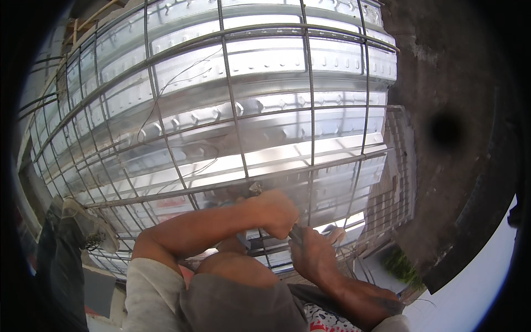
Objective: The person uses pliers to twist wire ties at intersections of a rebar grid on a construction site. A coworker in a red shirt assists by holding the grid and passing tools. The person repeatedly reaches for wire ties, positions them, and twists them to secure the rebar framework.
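Over the steel bar grid, my left hand [279, 213] is closed in a fist with its knuckles up. What its fingers hold is hidden. A short, dark grey tool handle [297, 234] shows between my two hands. Wrapped around that handle is my right hand [315, 255], just below and to the right of the left. The tool's working end cannot be seen. Beside my left knuckles a small clump of wire [255, 188] sits at a bar of the rebar mesh [238, 122]. My bent knee [238, 269] is under my left forearm.
Shiny ribbed metal decking [265, 55] lies beneath the mesh. Loose thin wire [156, 102] curls over it. At the left is a dark trouser leg with a shoe [91, 224]. Beyond the decking's right edge are a brown surface [442, 182] and a green plant [402, 266].
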`<act>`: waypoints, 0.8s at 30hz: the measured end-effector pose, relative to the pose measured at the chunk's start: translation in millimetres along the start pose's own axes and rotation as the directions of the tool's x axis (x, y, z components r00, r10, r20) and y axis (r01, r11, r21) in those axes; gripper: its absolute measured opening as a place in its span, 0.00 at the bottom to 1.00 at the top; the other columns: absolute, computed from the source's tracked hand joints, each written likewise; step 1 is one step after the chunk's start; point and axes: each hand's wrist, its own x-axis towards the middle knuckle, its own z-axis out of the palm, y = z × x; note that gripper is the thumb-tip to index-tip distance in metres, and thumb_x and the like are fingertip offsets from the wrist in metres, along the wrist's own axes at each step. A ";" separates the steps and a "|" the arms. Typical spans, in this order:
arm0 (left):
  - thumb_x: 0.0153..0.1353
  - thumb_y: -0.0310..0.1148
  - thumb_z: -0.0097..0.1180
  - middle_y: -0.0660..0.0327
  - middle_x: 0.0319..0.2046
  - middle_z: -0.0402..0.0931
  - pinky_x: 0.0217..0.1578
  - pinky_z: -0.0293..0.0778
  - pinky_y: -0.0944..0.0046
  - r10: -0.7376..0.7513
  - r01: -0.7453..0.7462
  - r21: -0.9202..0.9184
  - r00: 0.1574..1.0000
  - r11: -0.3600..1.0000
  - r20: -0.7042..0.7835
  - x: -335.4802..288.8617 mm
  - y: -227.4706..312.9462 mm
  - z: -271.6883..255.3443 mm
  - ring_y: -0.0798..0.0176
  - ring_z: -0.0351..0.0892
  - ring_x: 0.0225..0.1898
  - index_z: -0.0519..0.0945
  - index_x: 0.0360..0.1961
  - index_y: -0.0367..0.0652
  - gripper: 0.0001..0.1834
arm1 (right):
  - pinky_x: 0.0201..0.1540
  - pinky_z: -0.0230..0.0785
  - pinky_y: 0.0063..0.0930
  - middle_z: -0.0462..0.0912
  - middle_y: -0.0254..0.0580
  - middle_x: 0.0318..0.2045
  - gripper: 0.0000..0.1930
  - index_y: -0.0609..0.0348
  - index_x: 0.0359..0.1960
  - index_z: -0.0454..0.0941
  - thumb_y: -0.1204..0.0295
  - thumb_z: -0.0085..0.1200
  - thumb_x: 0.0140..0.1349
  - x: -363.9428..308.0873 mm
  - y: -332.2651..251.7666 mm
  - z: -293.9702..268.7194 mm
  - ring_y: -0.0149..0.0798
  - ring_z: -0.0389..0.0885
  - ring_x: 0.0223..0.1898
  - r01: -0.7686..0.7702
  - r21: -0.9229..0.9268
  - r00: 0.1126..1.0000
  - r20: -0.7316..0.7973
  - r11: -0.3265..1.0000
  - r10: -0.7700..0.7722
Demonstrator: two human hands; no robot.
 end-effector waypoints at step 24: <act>0.47 0.34 0.61 0.56 0.25 0.80 0.31 0.76 0.52 0.077 -0.085 0.014 0.811 0.996 -0.580 12.0 -12.2 43.7 0.50 0.83 0.30 0.82 0.32 0.42 0.11 | 0.52 0.69 0.45 0.78 0.55 0.43 0.21 0.64 0.47 0.70 0.63 0.61 0.59 10.0 -7.8 -31.5 0.54 0.78 0.49 -0.036 -0.346 0.999 0.011 0.937 0.043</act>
